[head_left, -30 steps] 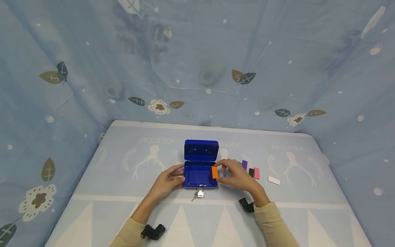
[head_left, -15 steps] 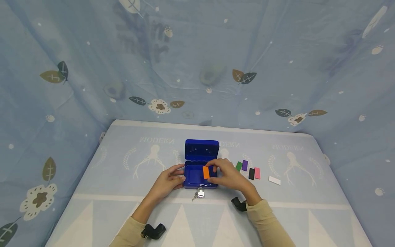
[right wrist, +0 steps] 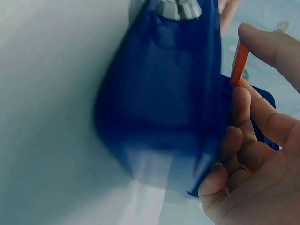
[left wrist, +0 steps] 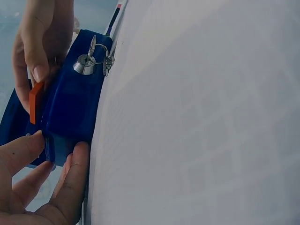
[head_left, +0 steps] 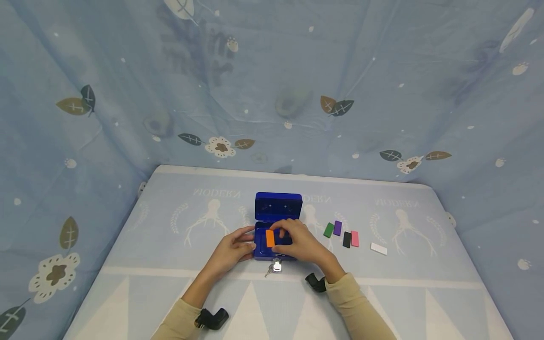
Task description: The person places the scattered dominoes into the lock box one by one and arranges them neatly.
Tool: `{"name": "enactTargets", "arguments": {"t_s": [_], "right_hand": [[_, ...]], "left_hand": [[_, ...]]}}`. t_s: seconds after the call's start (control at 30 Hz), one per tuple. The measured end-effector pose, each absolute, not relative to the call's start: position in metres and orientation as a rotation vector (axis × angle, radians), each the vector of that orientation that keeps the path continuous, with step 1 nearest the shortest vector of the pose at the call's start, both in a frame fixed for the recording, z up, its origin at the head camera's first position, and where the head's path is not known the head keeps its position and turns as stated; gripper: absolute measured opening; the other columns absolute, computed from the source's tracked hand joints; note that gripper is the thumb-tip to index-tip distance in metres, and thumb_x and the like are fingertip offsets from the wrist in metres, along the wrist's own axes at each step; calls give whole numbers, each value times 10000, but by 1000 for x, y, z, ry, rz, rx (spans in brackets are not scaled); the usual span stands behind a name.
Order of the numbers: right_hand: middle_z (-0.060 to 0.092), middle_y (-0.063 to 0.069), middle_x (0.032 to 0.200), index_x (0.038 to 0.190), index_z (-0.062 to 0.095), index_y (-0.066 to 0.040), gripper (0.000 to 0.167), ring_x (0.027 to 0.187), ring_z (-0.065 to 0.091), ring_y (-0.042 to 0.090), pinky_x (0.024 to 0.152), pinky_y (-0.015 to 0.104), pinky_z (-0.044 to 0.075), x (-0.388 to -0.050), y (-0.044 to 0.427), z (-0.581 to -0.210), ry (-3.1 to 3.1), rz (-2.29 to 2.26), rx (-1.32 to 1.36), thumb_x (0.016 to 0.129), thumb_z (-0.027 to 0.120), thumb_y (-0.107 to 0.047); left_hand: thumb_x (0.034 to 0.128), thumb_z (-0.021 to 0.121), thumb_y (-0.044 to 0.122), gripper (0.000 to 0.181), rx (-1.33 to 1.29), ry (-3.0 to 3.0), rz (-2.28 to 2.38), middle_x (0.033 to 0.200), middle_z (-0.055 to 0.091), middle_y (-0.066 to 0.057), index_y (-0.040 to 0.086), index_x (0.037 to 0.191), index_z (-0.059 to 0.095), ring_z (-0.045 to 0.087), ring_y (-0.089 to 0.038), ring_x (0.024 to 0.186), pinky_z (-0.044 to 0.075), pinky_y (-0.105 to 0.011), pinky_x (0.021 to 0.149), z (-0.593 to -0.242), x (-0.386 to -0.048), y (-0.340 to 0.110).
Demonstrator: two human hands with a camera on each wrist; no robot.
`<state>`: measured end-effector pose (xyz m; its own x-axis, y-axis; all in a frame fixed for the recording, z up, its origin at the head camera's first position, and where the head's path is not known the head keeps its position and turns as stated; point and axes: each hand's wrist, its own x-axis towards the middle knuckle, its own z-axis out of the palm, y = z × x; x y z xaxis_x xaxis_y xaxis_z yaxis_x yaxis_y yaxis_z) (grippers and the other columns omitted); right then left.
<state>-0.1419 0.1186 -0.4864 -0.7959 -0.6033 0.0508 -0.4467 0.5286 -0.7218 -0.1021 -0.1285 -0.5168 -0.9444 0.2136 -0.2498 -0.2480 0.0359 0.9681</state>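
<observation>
A blue metal cash box (head_left: 262, 253) stands with its lid (head_left: 278, 206) raised and keys (head_left: 269, 269) hanging from its front lock. My left hand (head_left: 230, 247) holds the box's left side, its thumb at the rim and fingers against the outer wall in the left wrist view. Between thumb and index finger, my right hand (head_left: 299, 241) pinches an orange domino block (head_left: 270, 238) over the left half of the box. The block stands on edge in the right wrist view; whether it touches the box floor, I cannot tell. Part of the box's interior is hidden by the right hand.
Right of the box lie a green block (head_left: 328, 230), a purple block (head_left: 337, 228), a black block (head_left: 347, 239) and a pink block (head_left: 354, 238). A white block (head_left: 378, 248) lies farther right. The patterned tabletop (head_left: 170, 278) ends at a blue curtain (head_left: 272, 85) behind.
My right hand has carried the orange domino block leftward, from the box's right edge to its left half. The green block has come into full view. My left hand stays put.
</observation>
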Motion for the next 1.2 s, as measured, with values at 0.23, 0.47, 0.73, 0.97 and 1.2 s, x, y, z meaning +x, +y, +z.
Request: {"name": "enactTargets", "arguments": {"t_s": [0.23, 0.47, 0.73, 0.97, 1.2], "right_hand": [[576, 49, 919, 1233, 626, -146, 434, 891, 493, 247, 813, 385, 359, -143, 105, -498, 2604, -1113, -886, 860, 815, -261], [530, -72, 851, 1195, 656, -158, 427, 834, 461, 161, 748, 360, 342, -142, 91, -504, 2774, -885, -861, 834, 824, -313], [516, -66, 831, 1182, 668, -147, 413, 822, 476, 168, 722, 334, 366, -140, 82, -501, 2807, -773, -826, 830, 825, -294], [554, -11, 859, 1211, 658, -106, 426, 801, 493, 158, 719, 315, 429, -141, 75, -502, 2666, -882, -764, 842, 826, -235], [554, -46, 825, 1201, 645, -111, 451, 779, 512, 141, 697, 286, 455, -145, 73, -507, 2635, -902, -726, 814, 853, -212]], "left_hand": [[944, 679, 34, 536, -49, 1996, 1969, 1271, 573, -213, 76, 1452, 514, 644, -298, 1085, 592, -394, 839, -517, -102, -129], [943, 683, 34, 542, -37, 1974, 1984, 1279, 561, -222, 75, 1456, 510, 642, -307, 1088, 590, -398, 843, -517, -102, -129], [940, 690, 43, 547, -41, 1967, 1985, 1286, 556, -228, 73, 1456, 511, 639, -307, 1094, 588, -396, 849, -518, -102, -131], [947, 677, 32, 539, -22, 1955, 1993, 1289, 554, -234, 66, 1458, 507, 642, -318, 1092, 588, -397, 846, -519, -102, -131], [946, 673, 21, 544, -16, 1946, 2003, 1295, 546, -245, 70, 1461, 504, 639, -328, 1098, 589, -393, 844, -519, -102, -131]]}}
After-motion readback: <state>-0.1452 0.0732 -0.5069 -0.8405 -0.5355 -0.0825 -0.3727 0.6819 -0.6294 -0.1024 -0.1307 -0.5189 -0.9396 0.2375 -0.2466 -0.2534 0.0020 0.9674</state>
